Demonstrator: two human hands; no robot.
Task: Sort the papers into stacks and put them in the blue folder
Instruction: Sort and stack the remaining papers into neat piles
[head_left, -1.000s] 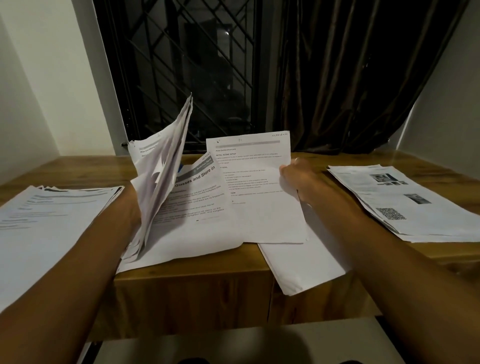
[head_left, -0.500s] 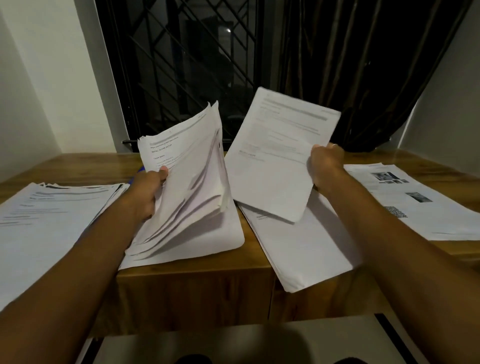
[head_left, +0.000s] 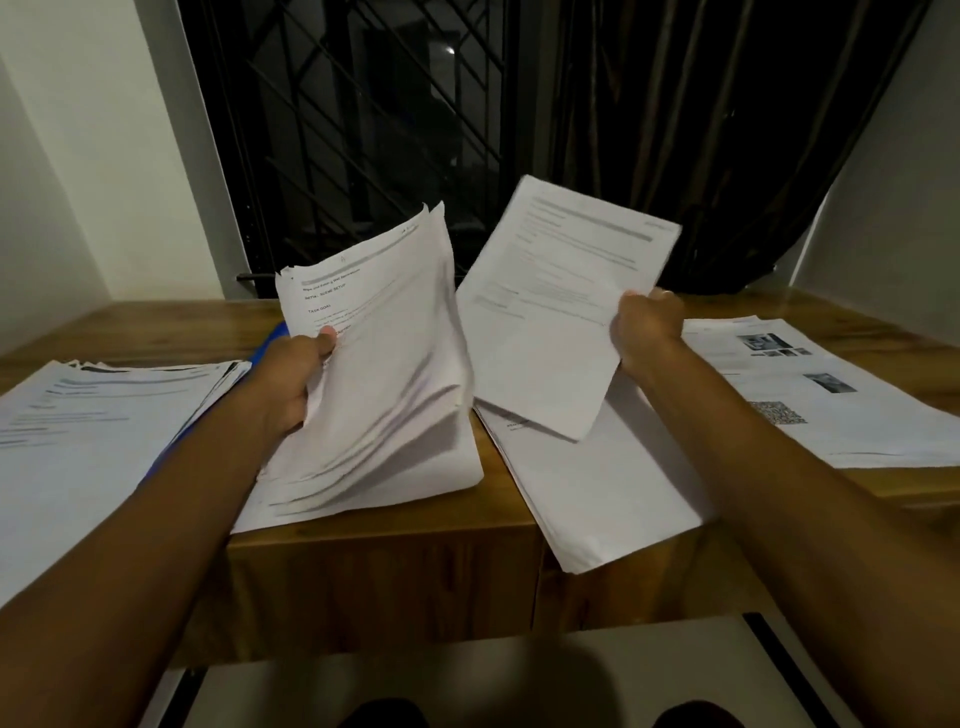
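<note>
White printed sheet (head_left: 561, 306) is raised over the middle of the counter (head_left: 389, 530), its right edge pinched by the fingers (head_left: 635, 301) of the right hand (head_left: 644, 332). Its long axis runs roughly upright, with the heading at the top and the printed face toward the person. Its lower corner hangs just above the middle stack (head_left: 613, 483), which lies directly below and juts over the counter's front edge. That stack is the nearest place for it, and the right hand looks best placed to lower it there.

The left hand (head_left: 291, 379) grips a thick bundle (head_left: 384, 364), thumb on the front page, the pages fanning down to the counter. A sliver of the blue folder (head_left: 272, 340) shows just behind that hand. Further out are a left stack (head_left: 93, 426) and a right stack (head_left: 810, 395) with photos, both flat and well apart.
</note>
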